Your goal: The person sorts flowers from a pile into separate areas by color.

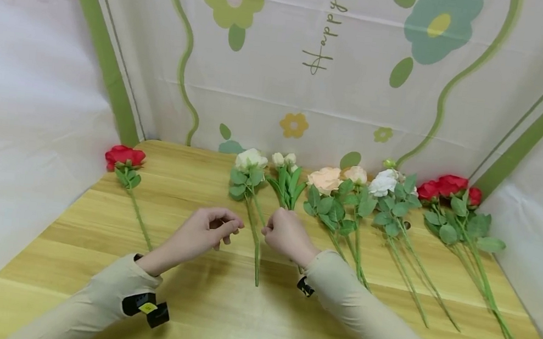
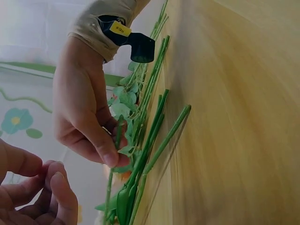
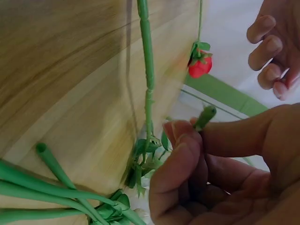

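My right hand [image 1: 290, 236] pinches a green flower stem between thumb and fingers; its cut end [image 3: 206, 116] pokes out in the right wrist view. In the head view that stem runs up to the cream-white rose heads [image 1: 251, 159]. Another rose stem [image 1: 256, 256] lies on the table between my hands. Left of it hovers my left hand [image 1: 202, 234], fingers loosely bent, thumb close to the fingertips, nothing held. White tulips [image 1: 286, 163] with green leaves lie just beyond my right hand, their stems [image 2: 145, 150] partly hidden by it in the head view.
A lone red rose [image 1: 125, 157] lies at the left. Rightward lie peach roses [image 1: 325, 180], white roses [image 1: 383, 182] and red roses [image 1: 450, 186], stems toward me. The wooden table [image 1: 216, 318] meets a printed curtain [image 1: 261, 80] at the back.
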Tool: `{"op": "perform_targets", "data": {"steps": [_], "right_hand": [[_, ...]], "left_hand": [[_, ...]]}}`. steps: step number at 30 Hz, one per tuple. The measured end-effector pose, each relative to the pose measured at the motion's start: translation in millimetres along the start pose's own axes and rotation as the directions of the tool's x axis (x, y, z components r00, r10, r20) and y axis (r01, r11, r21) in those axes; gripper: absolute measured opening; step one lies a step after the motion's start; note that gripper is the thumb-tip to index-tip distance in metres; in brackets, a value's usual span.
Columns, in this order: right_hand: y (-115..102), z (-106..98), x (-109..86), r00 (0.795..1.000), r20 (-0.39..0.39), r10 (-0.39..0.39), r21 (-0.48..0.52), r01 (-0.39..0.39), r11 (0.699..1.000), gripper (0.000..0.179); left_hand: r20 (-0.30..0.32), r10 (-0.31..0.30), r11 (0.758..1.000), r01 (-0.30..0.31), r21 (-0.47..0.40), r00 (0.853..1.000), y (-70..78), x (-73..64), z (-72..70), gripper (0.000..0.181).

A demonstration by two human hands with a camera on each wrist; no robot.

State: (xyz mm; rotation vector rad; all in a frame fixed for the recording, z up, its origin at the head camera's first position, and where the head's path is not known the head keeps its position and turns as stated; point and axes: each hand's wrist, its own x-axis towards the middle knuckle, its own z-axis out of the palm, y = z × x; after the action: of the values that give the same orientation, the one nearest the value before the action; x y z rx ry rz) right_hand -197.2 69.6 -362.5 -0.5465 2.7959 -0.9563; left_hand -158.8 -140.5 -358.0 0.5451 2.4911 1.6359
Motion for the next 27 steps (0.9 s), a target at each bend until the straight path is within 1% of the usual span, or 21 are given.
{"op": "perform_targets", "data": {"steps": [5,9,15,21,23,27], "right_hand": [[2.6,-0.9,4.6,0.999,0.030,-0.022,-0.032,0.023,0.999,0.056],[2.2,-0.9,9.4,0.998,0.045,-0.041,-0.030,0.042,0.999,0.054],[-1.4,1.3,19.8,0.994,0.112,-0.017,-0.028,0.020,0.999,0.046],[-3.7,3.2,28.5,0.980,0.197,-0.031,-0.051,0.042,0.998,0.050],[-4.6,3.1,30.5,0.976,0.216,-0.028,-0.043,0.038,0.998,0.051],[-8.2,3.4,33.1,0.973,0.228,-0.019,-0.026,0.026,0.999,0.048]], "left_hand": [[0.015,0.002,1.000,-0.002,0.020,1.000,-1.5,0.5,0.0,0.018],[0.024,0.002,0.999,-0.003,0.038,1.000,-3.2,1.6,-1.3,0.018],[0.040,-0.004,0.999,0.002,0.040,0.999,-1.7,1.6,-2.0,0.016],[0.058,0.004,0.998,-0.008,0.056,0.998,-2.7,1.5,-2.8,0.017],[0.071,0.003,0.998,-0.007,0.057,0.997,-3.3,1.5,-2.9,0.017],[0.096,0.000,0.998,-0.005,0.055,0.995,-4.1,1.7,-3.4,0.018]]}}
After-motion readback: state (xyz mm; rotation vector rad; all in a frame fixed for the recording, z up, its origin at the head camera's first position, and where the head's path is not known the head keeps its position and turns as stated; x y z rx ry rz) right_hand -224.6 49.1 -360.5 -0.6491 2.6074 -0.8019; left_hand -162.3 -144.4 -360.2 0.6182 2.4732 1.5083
